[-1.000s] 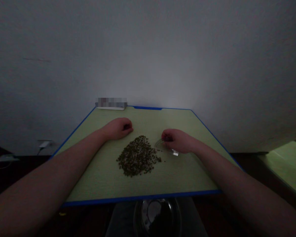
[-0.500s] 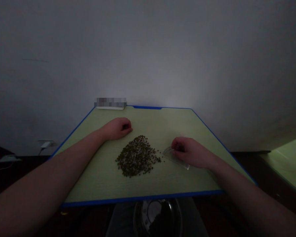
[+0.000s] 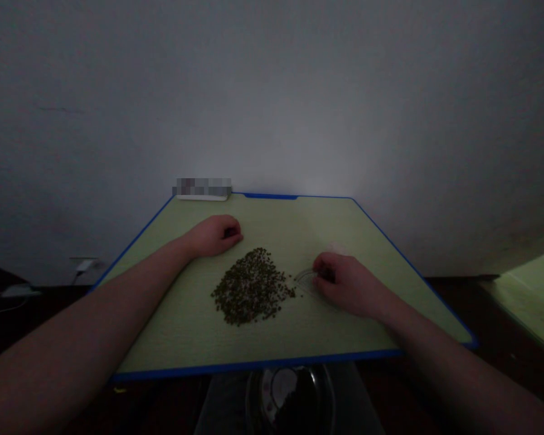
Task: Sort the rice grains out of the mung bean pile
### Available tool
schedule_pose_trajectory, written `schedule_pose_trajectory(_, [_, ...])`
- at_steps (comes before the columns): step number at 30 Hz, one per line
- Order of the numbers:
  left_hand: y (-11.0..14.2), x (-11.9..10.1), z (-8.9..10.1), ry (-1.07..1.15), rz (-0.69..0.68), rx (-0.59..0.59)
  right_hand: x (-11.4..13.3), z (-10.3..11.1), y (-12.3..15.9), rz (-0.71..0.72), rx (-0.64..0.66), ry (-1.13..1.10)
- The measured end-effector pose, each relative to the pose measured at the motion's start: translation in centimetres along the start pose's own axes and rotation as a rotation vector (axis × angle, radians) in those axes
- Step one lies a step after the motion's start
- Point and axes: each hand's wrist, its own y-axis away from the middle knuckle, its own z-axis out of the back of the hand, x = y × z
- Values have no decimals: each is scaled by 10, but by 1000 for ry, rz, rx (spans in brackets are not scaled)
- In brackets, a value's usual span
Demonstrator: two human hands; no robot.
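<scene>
A pile of small dark green beans (image 3: 252, 286) lies in the middle of a pale green table (image 3: 199, 332) with a blue edge. My left hand (image 3: 215, 234) rests on the table just behind the pile, its fingers curled into a loose fist with nothing seen in it. My right hand (image 3: 344, 281) is to the right of the pile, fingers closed on a thin clear plastic piece (image 3: 304, 279) whose curved edge touches the table beside the beans.
A white strip-shaped object (image 3: 203, 196) lies at the table's far edge against the grey wall. Below the near edge, a shiny bowl (image 3: 290, 396) holds dark contents. A second green surface (image 3: 532, 293) shows at the right. Cables lie on the floor at left.
My right hand with the clear plastic piece has moved right and nearer to me, then drifted slightly back toward the bean pile. My left hand has stayed put.
</scene>
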Motion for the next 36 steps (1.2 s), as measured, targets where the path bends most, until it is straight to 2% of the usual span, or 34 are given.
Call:
schedule_pose_trajectory(7, [0,-1,1,-10,4,5,-9,7,1,-81,-47,40])
schedule_pose_trajectory(12, [0,-2,1,-1,1,9,-13,6,-6,-19,-52,9])
schedule_pose_trajectory(17, [-1,0,0,-20,-10,2,-10,2,-14,80,1,-1])
schedule_pose_trajectory(30, [0,1,-1,-15,-5,-6,-8,1,-15,104,48,-63])
schedule_pose_trajectory(36, [0,1,-1,-20,-5,-6,-12,3,-14,148,122,-123])
